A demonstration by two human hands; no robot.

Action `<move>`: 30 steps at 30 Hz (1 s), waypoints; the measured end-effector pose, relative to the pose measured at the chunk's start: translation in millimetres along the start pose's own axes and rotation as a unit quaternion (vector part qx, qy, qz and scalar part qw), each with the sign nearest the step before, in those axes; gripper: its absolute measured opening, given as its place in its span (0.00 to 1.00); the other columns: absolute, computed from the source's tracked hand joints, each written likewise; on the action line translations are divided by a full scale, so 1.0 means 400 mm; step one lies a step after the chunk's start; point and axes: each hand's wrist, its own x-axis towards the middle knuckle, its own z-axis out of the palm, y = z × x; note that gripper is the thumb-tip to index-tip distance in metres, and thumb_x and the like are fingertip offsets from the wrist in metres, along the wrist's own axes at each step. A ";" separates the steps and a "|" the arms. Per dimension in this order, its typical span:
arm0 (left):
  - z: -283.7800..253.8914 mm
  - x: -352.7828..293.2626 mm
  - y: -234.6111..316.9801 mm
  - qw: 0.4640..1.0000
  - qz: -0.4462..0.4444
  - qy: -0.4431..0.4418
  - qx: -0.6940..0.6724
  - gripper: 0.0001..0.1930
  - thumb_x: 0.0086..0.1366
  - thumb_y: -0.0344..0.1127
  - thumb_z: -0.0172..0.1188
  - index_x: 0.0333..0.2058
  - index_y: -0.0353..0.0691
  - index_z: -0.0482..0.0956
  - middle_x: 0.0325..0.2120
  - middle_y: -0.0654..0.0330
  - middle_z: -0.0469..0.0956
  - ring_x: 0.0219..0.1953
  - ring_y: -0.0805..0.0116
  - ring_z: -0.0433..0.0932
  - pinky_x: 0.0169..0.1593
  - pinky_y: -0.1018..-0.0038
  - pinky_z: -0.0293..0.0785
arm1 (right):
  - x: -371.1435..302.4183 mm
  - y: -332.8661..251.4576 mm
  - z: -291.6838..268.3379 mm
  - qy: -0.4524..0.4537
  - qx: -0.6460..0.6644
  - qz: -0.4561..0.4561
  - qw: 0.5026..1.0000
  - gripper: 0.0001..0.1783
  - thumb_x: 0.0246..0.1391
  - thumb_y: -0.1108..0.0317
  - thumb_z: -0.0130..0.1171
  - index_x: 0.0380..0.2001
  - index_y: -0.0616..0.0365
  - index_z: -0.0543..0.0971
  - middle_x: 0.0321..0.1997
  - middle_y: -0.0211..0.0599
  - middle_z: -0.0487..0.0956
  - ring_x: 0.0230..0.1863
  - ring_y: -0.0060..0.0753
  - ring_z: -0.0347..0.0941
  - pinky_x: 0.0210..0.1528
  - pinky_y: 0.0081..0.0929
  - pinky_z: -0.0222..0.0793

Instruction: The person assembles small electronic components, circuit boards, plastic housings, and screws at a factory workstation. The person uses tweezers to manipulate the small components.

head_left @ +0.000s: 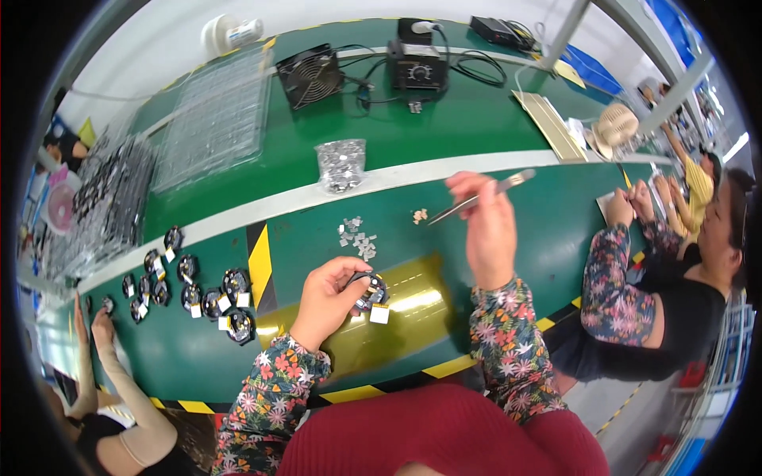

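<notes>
My left hand [325, 301] holds a round black electronic module [375, 293] between thumb and fingers. A white square tab [379, 315] sticks out from the module's near side. Raised to the right, my right hand [488, 234] grips a pair of metal tweezers [517, 179], whose tips point down and left. Close to those tips lies a little heap of tan bits [420, 216] on the green bench. Several small pale grey pieces [365, 244] are scattered just beyond the module. Beneath my left hand a yellow translucent sheet [417, 317] covers part of the bench.
More round black modules with white tabs [213, 304] stand in loose rows at left. A clear bag of small parts [342, 165] rests by the pale rail. Behind are a fan [311, 77], a black dial unit [419, 71] and clear trays [214, 119]. Co-workers sit on both sides.
</notes>
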 end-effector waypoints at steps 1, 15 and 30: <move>0.009 -0.001 0.011 1.000 0.004 0.008 0.010 0.08 0.58 0.25 0.54 0.37 0.37 0.74 0.27 0.66 0.76 0.25 0.83 0.72 0.20 0.87 0.67 | 0.001 -0.012 -0.028 0.020 0.028 -0.006 0.999 0.20 0.62 0.57 0.37 0.29 0.59 0.74 0.36 0.33 0.74 0.27 0.14 0.61 0.28 0.13 0.55; 0.124 0.026 0.028 0.980 -0.050 -0.177 0.070 0.07 0.60 0.25 0.52 0.37 0.33 0.72 0.26 0.65 0.75 0.21 0.83 0.70 0.20 0.84 0.66 | -0.265 -0.024 -0.155 0.044 0.047 0.216 0.974 0.08 0.53 0.74 0.54 0.35 0.68 0.75 0.40 0.44 0.76 0.39 0.31 0.74 0.43 0.23 0.72; 0.127 0.068 -0.032 0.983 -0.053 -0.177 -0.013 0.13 0.57 0.18 0.51 0.42 0.31 0.70 0.38 0.60 0.73 0.39 0.76 0.74 0.43 0.80 0.71 | -0.259 -0.004 -0.136 0.029 0.009 0.188 0.982 0.07 0.51 0.79 0.54 0.35 0.67 0.76 0.38 0.39 0.76 0.37 0.26 0.75 0.42 0.20 0.73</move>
